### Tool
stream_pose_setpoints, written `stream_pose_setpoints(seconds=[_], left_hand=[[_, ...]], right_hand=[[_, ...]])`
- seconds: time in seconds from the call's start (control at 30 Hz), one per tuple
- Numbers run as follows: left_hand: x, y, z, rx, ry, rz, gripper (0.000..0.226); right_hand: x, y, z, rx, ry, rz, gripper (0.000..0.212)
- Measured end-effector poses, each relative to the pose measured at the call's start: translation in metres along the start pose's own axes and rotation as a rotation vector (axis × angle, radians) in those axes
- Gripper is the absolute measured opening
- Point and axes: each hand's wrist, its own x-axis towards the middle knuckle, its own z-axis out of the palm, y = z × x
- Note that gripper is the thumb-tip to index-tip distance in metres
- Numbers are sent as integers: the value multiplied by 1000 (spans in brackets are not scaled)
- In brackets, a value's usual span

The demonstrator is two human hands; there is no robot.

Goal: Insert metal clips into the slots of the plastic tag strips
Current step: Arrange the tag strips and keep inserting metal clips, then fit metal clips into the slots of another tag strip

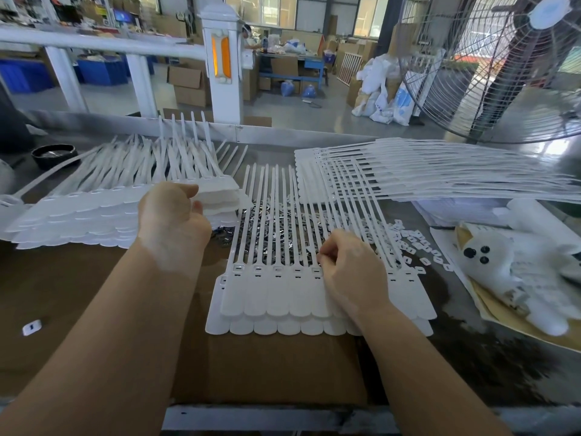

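Right hand [349, 272]: fingers [327, 258] curled together, tips pinched at the slot end of a white plastic tag strip sheet [270, 297]; whatever small piece they pinch is hidden, can't tell if it's a clip. The hand's heel rests on the sheet's flat tag ends. That sheet lies on top of a second one, both on brown cardboard [267, 366] covering the work surface [490, 366], w/ thin tails pointing away from the person.

Left hand [174, 218]: fingers bent round the near edge of a taller stack of tag strip sheets [103, 209] at left, thumb on top, gripping the upper sheets.

Between the hands, under the tails: a loose pile of shiny metal clips [267, 228] on the surface. To the right of the pile, small white plastic pieces [412, 243] lie scattered. One more small white piece [31, 327] sits alone on the cardboard, far left.

Back right: another spread of tag strips [440, 171], tails fanning off to the right. Far right: white plush toy [515, 262] w/ black dots on papers. Back left: black round dish [55, 154]. Beyond the surface: big wire-guard fan [503, 73], white railing [103, 45], cardboard boxes and workshop floor.
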Motion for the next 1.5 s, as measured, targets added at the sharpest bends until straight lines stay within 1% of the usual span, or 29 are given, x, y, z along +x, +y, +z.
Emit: stream_pose_setpoints(seconds=[0.1,0.23,0.27,0.37,0.5,0.8,0.9,1.07,1.13,1.2,1.23,1.27,1.33,1.37,1.5], left_hand=[[5,-1,0,-87,-10,39,36],[9,-9,-1,0,-42,95,39],[10,-10,-1,13,-47,89,41],[16,-6,2,28,-71,28,35],[17,-7,-1,-16,-134,26,42],[-29,-31,-7,35,-288,51,30],[-49,-44,-13,73,-308,-3,25],[-81,-67,-24,101,-336,-79,24],[-91,-76,-26,113,-366,-122,22],[-97,-83,-28,138,-366,-152,21],[-98,-86,-30,152,-364,-164,22],[-99,-87,-31,165,-371,-179,23],[-101,-89,-32,195,-404,-208,25],[-102,-89,-33,208,-412,-216,25],[-104,-90,-32,213,-356,-200,28]], right_hand=[[0,0,-1,5,-6,6,5],[0,0,-2,11,-15,9,4],[0,0,-2,12,-17,10,4],[0,0,-3,22,-19,10,4],[-1,0,-3,21,-22,18,5],[0,-1,-5,66,-46,70,4],[4,0,-8,209,-45,138,10],[13,-6,-19,623,-42,308,27],[18,-10,-22,762,-63,406,31],[25,-12,-26,898,-80,554,34],[28,-12,-28,935,-95,610,34],[29,-11,-30,953,-114,623,31],[29,-7,-34,976,-135,579,20],[27,-5,-36,993,-130,571,19],[22,2,-43,1104,-73,653,21]])
